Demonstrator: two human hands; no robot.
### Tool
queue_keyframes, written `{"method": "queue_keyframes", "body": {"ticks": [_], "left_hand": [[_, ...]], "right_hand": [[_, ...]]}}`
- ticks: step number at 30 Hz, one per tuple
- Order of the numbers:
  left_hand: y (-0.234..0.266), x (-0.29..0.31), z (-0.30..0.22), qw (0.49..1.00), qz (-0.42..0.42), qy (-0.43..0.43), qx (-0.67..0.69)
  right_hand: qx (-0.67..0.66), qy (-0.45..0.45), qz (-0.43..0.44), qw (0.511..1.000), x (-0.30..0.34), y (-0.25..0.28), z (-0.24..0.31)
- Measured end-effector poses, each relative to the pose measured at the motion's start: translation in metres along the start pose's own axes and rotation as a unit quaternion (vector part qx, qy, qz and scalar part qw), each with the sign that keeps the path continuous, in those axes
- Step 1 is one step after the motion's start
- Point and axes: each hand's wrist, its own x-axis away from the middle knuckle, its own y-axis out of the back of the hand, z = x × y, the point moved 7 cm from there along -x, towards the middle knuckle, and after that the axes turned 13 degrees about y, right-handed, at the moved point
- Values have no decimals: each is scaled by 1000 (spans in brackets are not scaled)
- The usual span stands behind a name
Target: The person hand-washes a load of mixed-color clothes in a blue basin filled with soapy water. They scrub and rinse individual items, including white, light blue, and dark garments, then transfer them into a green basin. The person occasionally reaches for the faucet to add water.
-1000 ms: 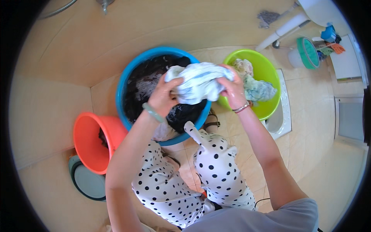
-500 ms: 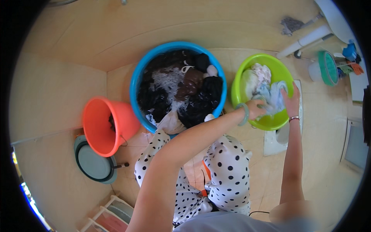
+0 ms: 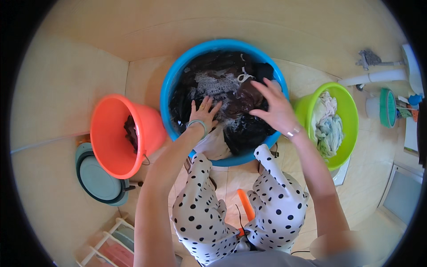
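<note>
In front of me stands a big blue tub (image 3: 166, 95) full of dark wet clothes (image 3: 249, 133) in foamy water. My left hand (image 3: 205, 112), with a pale bangle at its wrist, rests fingers spread on the clothes in the middle of the tub. Over the tub's right side is my right hand (image 3: 276, 107), thumb and fingers apart, holding nothing. Whether it touches the clothes below I cannot tell. A whitish cloth (image 3: 213, 144) lies at the tub's near edge, below my left hand. A white drawstring (image 3: 244, 78) shows among the dark clothes.
Right of the tub, a lime-green basin (image 3: 352, 107) holds pale clothes (image 3: 329, 129). An orange-red bucket (image 3: 104, 142) with dark cloth inside leans at the left, beside a grey folding basin (image 3: 102, 178). A white rack (image 3: 100, 244) stands lower left. A white pipe (image 3: 373, 77) runs along the right.
Both hands have left the pale clothes in the green basin and moved left to the blue tub. The pale clothes stay in the basin. The whole view has shifted.
</note>
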Motion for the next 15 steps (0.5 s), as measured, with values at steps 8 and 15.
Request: {"method": "queue_keyframes", "body": {"ticks": [8,15], "left_hand": [[-33,-17,21,994,64,6,88],[-60,-27,6,996,-15,-16,85]], "right_hand": [[161,-50,222,960,-50,-170,-61],[177,-118,292,932,-55,-243,-142]]}}
